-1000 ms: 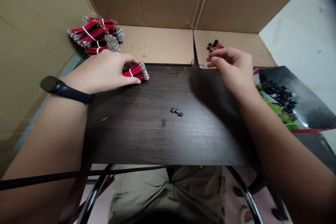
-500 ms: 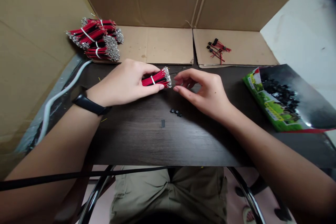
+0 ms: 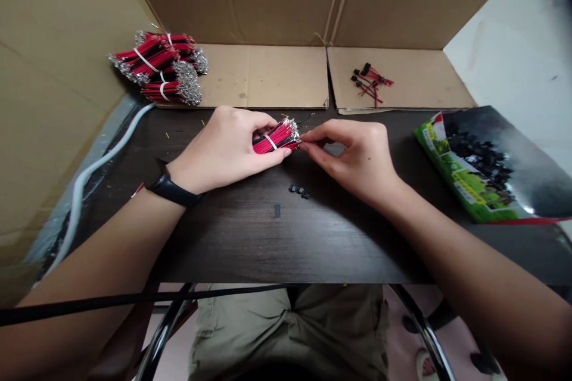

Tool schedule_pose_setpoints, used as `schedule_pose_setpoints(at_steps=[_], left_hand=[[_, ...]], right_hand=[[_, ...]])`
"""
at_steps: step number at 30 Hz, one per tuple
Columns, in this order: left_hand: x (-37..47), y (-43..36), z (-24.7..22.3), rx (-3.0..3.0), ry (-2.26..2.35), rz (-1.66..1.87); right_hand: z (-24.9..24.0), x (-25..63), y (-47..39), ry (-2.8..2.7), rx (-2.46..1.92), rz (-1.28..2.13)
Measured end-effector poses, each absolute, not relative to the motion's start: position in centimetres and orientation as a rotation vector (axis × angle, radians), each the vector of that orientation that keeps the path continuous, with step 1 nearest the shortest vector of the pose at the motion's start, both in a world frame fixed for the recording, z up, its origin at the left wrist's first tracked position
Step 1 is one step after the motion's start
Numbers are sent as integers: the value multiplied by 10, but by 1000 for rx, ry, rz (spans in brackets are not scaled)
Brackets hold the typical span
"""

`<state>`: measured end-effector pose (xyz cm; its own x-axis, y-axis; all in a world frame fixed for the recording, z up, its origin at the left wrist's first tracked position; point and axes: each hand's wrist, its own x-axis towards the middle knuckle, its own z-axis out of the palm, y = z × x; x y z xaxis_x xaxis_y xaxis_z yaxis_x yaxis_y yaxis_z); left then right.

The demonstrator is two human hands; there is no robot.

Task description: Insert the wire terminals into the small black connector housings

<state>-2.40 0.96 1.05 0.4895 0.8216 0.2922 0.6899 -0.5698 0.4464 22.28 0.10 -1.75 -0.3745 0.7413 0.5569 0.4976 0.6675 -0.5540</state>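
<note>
A bundle of red and black wires [image 3: 268, 141], bound by a white band and tipped with silvery metal terminals, lies in my left hand [image 3: 232, 140], thumb in front and fingers behind. Its terminal end points right. There my right hand [image 3: 353, 143] pinches with thumb and index finger at the tip of one wire; the tip itself is mostly hidden by the fingers. Below the hands, several small black connector housings [image 3: 297, 190] lie on the dark table [image 3: 232, 244]. Nearer to me is a flat black piece [image 3: 277, 211].
More banded wire bundles [image 3: 156, 65] are piled at the back left on cardboard [image 3: 263, 71]. At the back right lie several wires with black connectors [image 3: 370, 80]. A plastic bag of black parts [image 3: 491, 166] rests on the right. A white cable [image 3: 84, 175] runs along the left edge.
My left hand has shifted slightly right with the wire bundle and tilted it upward at the terminal end. My right thumb and index finger have closed at the terminals.
</note>
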Motion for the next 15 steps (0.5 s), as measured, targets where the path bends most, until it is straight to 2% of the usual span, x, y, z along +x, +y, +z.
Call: schedule_pose_setpoints(at_steps=[11, 15], left_hand=[[-20, 6, 12, 2410, 1384, 751], [-20, 5, 12, 2403, 1373, 746]], right_hand=[[-15, 223, -2, -2147, -984, 116], [-12, 221, -3, -2144, -976, 177]])
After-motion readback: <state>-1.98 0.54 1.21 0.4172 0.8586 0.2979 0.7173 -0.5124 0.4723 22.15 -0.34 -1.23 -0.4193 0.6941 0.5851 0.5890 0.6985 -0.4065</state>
